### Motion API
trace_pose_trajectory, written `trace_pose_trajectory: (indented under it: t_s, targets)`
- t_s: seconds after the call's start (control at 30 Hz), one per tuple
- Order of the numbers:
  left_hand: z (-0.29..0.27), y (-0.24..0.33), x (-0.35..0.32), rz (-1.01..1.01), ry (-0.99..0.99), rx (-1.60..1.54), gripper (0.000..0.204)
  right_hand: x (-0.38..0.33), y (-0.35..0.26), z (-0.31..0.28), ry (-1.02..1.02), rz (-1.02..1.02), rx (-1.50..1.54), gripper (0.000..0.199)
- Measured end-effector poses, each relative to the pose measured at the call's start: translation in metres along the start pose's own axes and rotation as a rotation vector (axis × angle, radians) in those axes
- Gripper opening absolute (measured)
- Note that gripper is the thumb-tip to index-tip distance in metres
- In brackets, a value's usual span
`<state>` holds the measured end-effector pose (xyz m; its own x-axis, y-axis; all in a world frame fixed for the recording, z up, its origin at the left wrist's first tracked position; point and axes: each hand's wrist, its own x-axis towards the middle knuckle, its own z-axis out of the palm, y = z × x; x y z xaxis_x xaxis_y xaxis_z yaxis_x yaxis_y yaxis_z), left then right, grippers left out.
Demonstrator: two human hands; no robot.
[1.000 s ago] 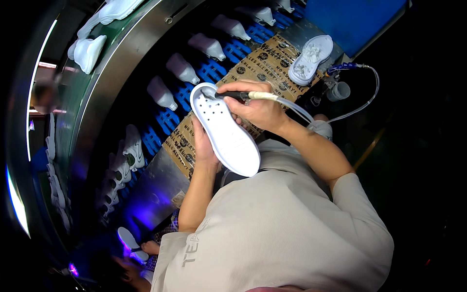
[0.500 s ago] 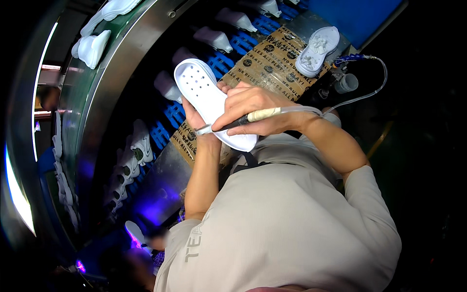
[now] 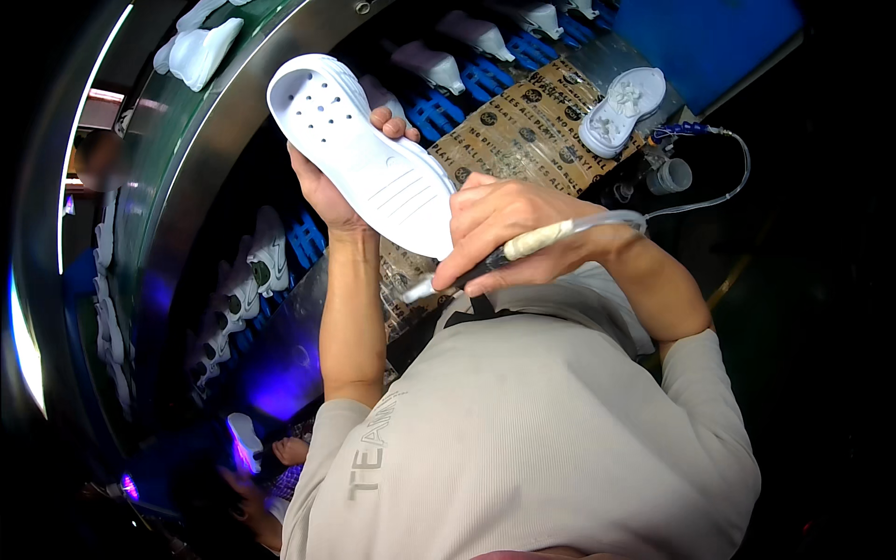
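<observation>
My left hand (image 3: 322, 191) is wrapped round a white shoe sole (image 3: 397, 187), thumb at one edge and fingertips over the other. Small holes dot the sole's far end, and fine lines cross its middle. My right hand (image 3: 523, 219) is closed round a pen-like brush tool (image 3: 541, 240) with a tan-wrapped grip, a dark front part and a clear tube running off its back. Its pale tip, blurred, lies just off the sole's near end. The right fingers overlap the sole's right edge; whether they touch it I cannot tell.
A second white sole (image 3: 623, 112), with crumpled white bits in it, rests on taped, printed cardboard (image 3: 513, 131). Beside it are a clear cup (image 3: 669, 176) and a blue jointed hose (image 3: 681, 129). Blue racks (image 3: 485, 84) carry white shoe parts. A curved conveyor (image 3: 261, 70) runs left; another person's hand (image 3: 291, 451) shows lower left.
My left hand has moved the sole up and to the left. The brush tool's tip has left the sole's side and now lies past its near end.
</observation>
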<state>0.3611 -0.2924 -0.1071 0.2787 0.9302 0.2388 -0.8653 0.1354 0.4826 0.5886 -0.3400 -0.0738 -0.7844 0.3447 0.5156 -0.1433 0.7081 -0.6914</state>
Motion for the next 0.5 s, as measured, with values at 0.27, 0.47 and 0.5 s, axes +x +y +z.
trace_pose_trajectory:
  t_s: [0.27,0.47,0.5]
  targets:
    - [0.019,0.036,0.019,-0.117,-0.229,0.265,0.082,0.002,-0.003,-0.01,-0.083,0.004,0.049,0.028]
    - [0.035,0.039,0.037,-0.232,-0.168,0.589,0.075,0.011,0.002,-0.006,-0.024,0.061,-0.167,0.027]
    - [0.04,0.04,0.037,-0.274,-0.1,0.568,0.072,0.011,0.002,-0.008,-0.063,0.005,-0.074,0.027]
